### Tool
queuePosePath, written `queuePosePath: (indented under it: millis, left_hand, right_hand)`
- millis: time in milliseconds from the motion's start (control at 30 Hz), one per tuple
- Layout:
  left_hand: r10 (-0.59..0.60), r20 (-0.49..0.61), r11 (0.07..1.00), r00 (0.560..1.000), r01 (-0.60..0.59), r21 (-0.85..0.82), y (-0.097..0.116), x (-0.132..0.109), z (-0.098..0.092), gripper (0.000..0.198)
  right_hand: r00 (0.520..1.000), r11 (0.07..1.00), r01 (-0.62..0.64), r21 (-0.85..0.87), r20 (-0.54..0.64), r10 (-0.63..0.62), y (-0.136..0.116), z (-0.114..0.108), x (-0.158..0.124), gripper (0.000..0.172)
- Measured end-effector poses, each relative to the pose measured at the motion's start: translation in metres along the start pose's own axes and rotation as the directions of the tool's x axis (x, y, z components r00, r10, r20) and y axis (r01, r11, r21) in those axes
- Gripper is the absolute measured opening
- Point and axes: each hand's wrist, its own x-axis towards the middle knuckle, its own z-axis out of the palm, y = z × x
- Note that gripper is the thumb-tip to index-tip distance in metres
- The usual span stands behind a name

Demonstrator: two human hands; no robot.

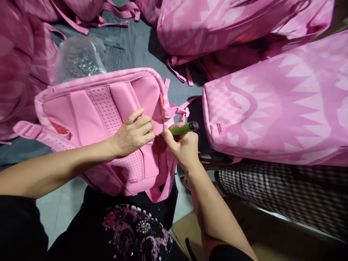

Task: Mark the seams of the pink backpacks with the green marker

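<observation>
A pink backpack (102,98) lies tilted in front of me, with its padded, perforated back panel facing up. My left hand (136,134) rests on that panel, its fingers curled and closed on the fabric near the right side. In my right hand (185,145) is a green, stick-shaped tool with a black end (185,128). The fist wraps round it at the backpack's right edge, and the thumb points toward my left fingers. The tool's working tip is hidden. A knotted pink strap (178,111) hangs just above my right hand.
A large pink patterned backpack (272,105) lies at the right, and another pink backpack (217,29) is behind it. More pink bags (21,61) are piled at the left. A clear plastic bag (78,58) lies on the dark table cover (130,43). Checked cloth (272,188) shows at lower right.
</observation>
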Motion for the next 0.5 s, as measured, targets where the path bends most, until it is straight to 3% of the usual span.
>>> queuePosePath:
  millis: [200,333,400,433,500]
  left_hand:
    - [0.002,0.028,0.999,1.0,-0.003,0.042,-0.002,0.005,-0.003,0.022]
    - [0.015,0.092,0.997,0.996,-0.008,-0.075,-0.001,0.015,-0.019,0.02]
    - [0.048,0.175,0.991,0.983,-0.025,-0.13,-0.01,0.015,-0.024,0.02]
    - [0.082,0.235,0.985,0.968,-0.043,-0.164,-0.018,0.015,-0.023,0.025]
    - [0.106,0.249,0.97,0.963,-0.045,-0.238,-0.039,0.018,-0.014,0.025]
  right_hand:
    - [1.0,0.999,0.0,0.033,-0.022,0.0,0.0,0.006,0.0,0.024]
    - [0.999,0.998,-0.045,-0.043,-0.012,0.044,-0.008,0.009,-0.006,0.026]
    - [0.995,0.997,-0.025,-0.077,0.09,0.032,-0.01,0.01,-0.007,0.019]
    - [0.991,0.985,-0.046,-0.168,0.118,0.067,-0.009,0.01,-0.006,0.015]
    - [0.979,0.949,-0.114,-0.292,0.127,0.157,-0.005,0.008,-0.006,0.012]
